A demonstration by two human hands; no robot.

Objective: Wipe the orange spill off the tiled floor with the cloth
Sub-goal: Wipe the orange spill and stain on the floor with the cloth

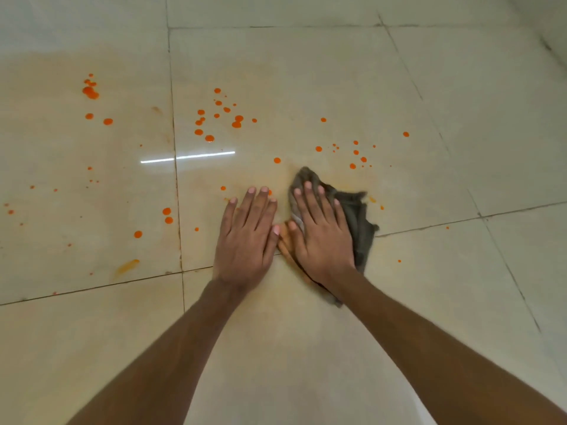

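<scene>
Orange spill drops (209, 138) are scattered over the glossy beige tiled floor (399, 87), with clusters at the upper left, centre and right. A crumpled grey cloth (356, 216) lies on the floor in the middle. My right hand (322, 237) presses flat on the cloth with straight fingers. My left hand (248, 237) rests flat on the bare tile just left of the cloth, fingers straight and holding nothing. A faint orange smear (283, 237) shows on the tile between the two hands.
Dark grout lines (176, 179) cross the floor. A pale orange streak (126, 266) marks the lower left tile. A bright light reflection (187, 157) lies on the tile above my left hand. A hazy stained patch (61, 65) spreads at the far upper left.
</scene>
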